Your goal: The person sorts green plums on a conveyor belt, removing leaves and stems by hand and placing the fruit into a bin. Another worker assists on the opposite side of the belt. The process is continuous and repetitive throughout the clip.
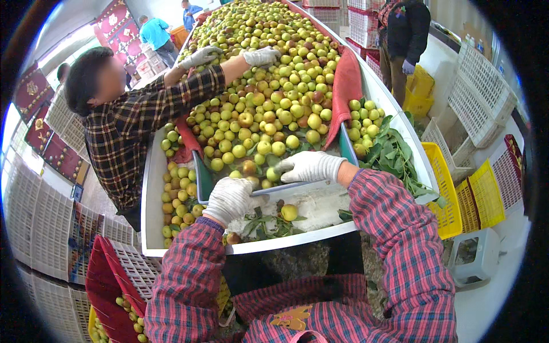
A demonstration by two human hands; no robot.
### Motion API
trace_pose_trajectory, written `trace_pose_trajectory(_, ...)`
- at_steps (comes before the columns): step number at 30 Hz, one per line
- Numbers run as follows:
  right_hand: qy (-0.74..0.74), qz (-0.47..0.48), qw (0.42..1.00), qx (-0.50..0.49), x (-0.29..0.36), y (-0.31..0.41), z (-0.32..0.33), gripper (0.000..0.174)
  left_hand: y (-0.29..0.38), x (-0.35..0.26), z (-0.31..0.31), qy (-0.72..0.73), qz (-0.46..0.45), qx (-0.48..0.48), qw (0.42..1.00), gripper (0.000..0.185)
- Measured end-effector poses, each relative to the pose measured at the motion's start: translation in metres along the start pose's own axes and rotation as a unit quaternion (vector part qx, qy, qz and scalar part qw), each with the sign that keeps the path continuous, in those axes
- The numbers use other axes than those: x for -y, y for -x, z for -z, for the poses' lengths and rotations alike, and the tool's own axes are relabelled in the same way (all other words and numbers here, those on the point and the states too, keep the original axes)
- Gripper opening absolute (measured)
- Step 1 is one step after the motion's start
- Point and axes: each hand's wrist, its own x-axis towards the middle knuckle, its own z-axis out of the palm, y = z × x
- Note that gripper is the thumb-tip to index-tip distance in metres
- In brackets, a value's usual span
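Note:
My left hand (230, 200), in a white knitted glove, rests at the near rim of a blue-edged green tray (204, 178). Its fingertips are turned away from view, so whether they hold anything is unclear. Across from it, my right hand (312, 167), gloved the same way, reaches over the tray with its fingertips beside a green fruit (273, 174); a firm grip cannot be made out. A heap of small round yellow-green and brown fruits (257, 98), resembling jujubes, slopes down into the tray. One loose fruit (289, 212) lies on the white trough floor (319, 201) among leaves (268, 226).
A person in a plaid shirt (128, 111) leans in from the left, gloved hands on the heap. Red cloth (345, 85) lines its sides. Leafy twigs (388, 150) fill the trough's right corner. Yellow crates (448, 193) and white crates (480, 94) stand at right; another person (403, 38) stands behind.

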Motion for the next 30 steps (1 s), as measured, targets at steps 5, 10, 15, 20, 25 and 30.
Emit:
trace_pose_trajectory(5,0.018,-0.07,0.971,-0.228,-0.021,-0.029,0.039,0.042,0.002,0.006,-0.006,0.0,-0.011,-0.023,1.0,0.045)
trace_pose_trajectory(10,0.045,-0.144,0.938,-0.311,-0.05,-0.091,0.078,0.058,0.0,0.01,-0.009,0.013,-0.016,-0.012,1.0,0.05)
trace_pose_trajectory(15,0.122,-0.246,0.924,-0.267,-0.047,-0.13,0.07,0.063,-0.001,0.013,-0.012,0.03,-0.027,-0.03,0.999,0.047)
trace_pose_trajectory(20,0.102,-0.136,0.951,-0.259,-0.042,-0.125,0.041,0.07,-0.002,0.013,-0.009,0.055,-0.023,-0.012,0.998,0.05)
trace_pose_trajectory(25,0.113,-0.113,0.986,-0.049,0.0,-0.089,0.036,0.059,-0.001,0.014,-0.008,0.067,0.002,0.007,0.998,0.05)
trace_pose_trajectory(30,0.071,-0.148,0.98,-0.113,0.007,-0.096,0.046,0.044,0.001,0.014,-0.005,0.073,0.0,0.011,0.997,0.049)
